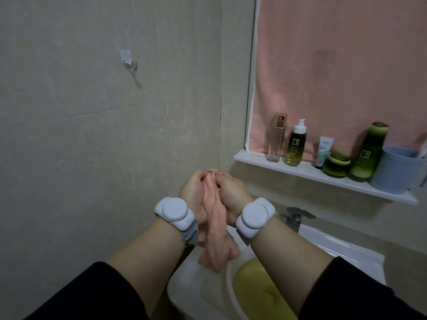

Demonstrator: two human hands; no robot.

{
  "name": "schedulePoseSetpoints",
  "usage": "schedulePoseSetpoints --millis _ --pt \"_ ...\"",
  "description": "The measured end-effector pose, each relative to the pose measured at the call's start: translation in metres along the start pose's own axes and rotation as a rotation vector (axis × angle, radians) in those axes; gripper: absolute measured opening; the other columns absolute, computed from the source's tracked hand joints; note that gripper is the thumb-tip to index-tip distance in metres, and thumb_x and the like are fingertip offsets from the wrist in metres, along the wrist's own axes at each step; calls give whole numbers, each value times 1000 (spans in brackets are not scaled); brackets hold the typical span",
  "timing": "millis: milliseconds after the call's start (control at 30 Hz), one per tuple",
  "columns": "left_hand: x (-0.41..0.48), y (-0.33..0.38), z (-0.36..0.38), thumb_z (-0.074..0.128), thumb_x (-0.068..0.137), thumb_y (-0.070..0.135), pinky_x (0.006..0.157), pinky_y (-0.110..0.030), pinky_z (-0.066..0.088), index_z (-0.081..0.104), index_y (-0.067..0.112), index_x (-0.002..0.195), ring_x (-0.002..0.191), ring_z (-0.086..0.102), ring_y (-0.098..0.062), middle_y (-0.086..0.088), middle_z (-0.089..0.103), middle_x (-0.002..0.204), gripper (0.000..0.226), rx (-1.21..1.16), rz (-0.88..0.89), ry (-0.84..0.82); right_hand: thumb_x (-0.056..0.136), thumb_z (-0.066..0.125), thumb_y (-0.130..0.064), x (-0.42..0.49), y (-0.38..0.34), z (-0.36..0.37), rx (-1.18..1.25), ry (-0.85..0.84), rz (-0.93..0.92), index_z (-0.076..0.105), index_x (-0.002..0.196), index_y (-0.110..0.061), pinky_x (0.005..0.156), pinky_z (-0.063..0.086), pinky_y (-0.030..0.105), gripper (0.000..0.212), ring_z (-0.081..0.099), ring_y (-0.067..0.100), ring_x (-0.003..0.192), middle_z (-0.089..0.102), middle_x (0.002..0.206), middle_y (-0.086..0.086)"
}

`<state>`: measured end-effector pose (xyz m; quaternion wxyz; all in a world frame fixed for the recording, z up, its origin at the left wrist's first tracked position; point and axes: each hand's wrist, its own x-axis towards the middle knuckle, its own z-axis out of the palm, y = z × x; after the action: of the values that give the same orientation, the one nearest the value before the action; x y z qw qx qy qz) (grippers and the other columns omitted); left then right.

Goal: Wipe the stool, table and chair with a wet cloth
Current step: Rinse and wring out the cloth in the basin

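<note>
A pink cloth hangs twisted into a rope between my two hands, above the left part of a white sink. My left hand grips its upper end from the left. My right hand grips the same upper end from the right, knuckles close against the left hand. The cloth's lower end dangles loose over the basin. Both wrists carry white round sensors. No stool, table or chair is in view.
A yellow-green basin sits in the sink. A metal tap stands behind my right wrist. A white shelf at right holds several bottles and a blue cup. A pink towel hangs above. A wall hook is at left.
</note>
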<state>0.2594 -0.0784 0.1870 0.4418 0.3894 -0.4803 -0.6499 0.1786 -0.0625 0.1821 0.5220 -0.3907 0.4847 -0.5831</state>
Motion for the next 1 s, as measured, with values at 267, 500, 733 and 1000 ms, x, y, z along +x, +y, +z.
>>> schedulePoseSetpoints --millis 267,500,733,1000 --pt "3 56 -37 38 96 14 52 -17 36 61 11 68 75 50 -23 -4 62 72 36 642 363 166 96 46 -6 18 -32 21 -55 -103 -173 55 81 -11 62 44 25 18 55 14 66 58 74 7" --pt "-12 137 -82 50 91 33 57 -26 50 63 12 74 67 61 -14 9 69 65 30 671 488 341 90 53 2 53 -98 64 -51 -186 -339 55 76 -15 58 44 19 22 54 9 59 56 71 3" --pt "-9 190 -98 54 87 11 57 -26 36 44 22 98 58 43 -16 2 46 64 19 781 711 433 82 42 20 69 -150 95 -93 -482 -445 51 79 -16 50 36 22 37 45 13 51 53 59 2" --pt "-3 250 -92 44 84 1 72 -16 34 70 16 96 94 60 -23 -5 69 102 32 1198 995 660 77 59 5 103 -205 137 -243 -234 -695 69 69 -22 58 50 16 30 64 -1 58 69 59 -13"
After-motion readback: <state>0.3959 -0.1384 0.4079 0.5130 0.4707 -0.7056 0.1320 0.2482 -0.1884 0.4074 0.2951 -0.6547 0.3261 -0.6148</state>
